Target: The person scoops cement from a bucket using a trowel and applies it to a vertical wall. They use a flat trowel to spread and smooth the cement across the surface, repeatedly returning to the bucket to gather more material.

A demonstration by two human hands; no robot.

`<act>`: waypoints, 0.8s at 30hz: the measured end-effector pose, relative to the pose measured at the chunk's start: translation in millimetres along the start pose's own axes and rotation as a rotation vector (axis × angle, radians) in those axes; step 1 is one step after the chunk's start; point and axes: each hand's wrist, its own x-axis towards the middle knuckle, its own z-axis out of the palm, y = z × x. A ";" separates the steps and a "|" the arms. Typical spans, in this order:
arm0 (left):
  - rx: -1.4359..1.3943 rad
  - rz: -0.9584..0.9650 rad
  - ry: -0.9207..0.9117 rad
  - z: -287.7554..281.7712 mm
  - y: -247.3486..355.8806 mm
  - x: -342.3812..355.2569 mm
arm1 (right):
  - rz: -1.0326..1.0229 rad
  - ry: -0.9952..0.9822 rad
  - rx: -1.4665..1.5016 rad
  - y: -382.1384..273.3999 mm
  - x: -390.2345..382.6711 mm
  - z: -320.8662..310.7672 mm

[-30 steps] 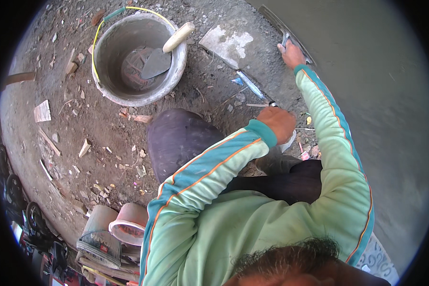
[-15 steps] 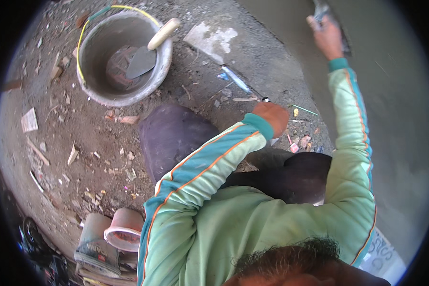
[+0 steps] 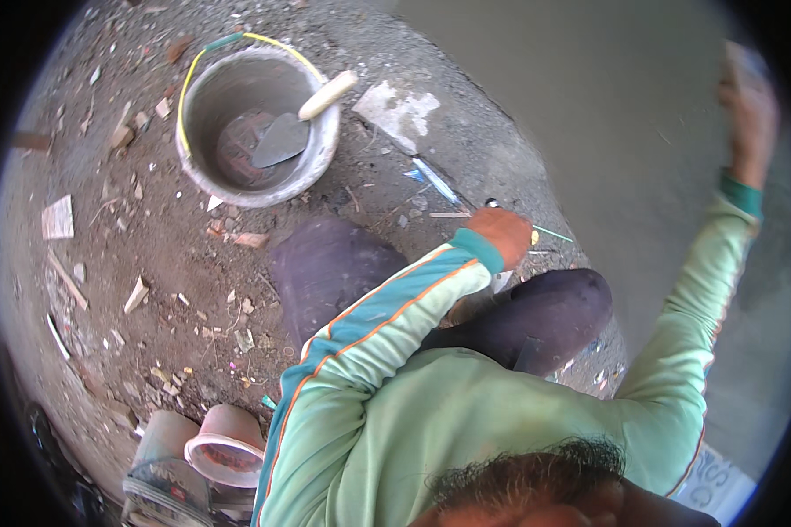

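Observation:
My right hand (image 3: 751,119) is stretched far out over a smooth grey cement surface (image 3: 606,132), its fingers closed on a plastering trowel (image 3: 745,61). The trowel is blurred and partly lost at the picture's dark rim. My left hand (image 3: 506,235) is closed in front of my knees, back side up. A dark knob (image 3: 491,203) shows at its knuckles, beside a slim blue-and-white stick-like thing (image 3: 438,183) on the ground. Whether the left hand grips either one is hidden.
A grey bucket (image 3: 330,145) with a yellow handle stands at the far left, a pointed trowel (image 3: 283,140) leaning inside. Nearer are a pink bucket (image 3: 227,420) and a greyish bucket (image 3: 169,430). Rubble and wood scraps (image 3: 137,293) litter the dirt ground. A whitish patch (image 3: 397,112) lies ahead.
My right arm has swung out to the right with the plastering trowel across the grey surface. My right knee shows more. My left hand has barely moved.

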 end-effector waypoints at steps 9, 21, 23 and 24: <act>-0.017 -0.030 0.226 9.9 -1.7 5.1 | 0.314 -0.748 0.065 -73.7 -131.5 383.1; 0.087 -0.191 0.164 1.5 -10.2 -14.0 | 0.409 -0.887 0.045 -33.2 -128.4 503.1; 0.039 -0.286 0.210 17.8 -19.0 -3.1 | 0.408 -0.869 0.024 -50.2 -127.9 500.2; 0.013 -0.329 0.234 29.3 -24.7 2.1 | 0.409 -0.860 0.009 -58.9 -125.6 498.8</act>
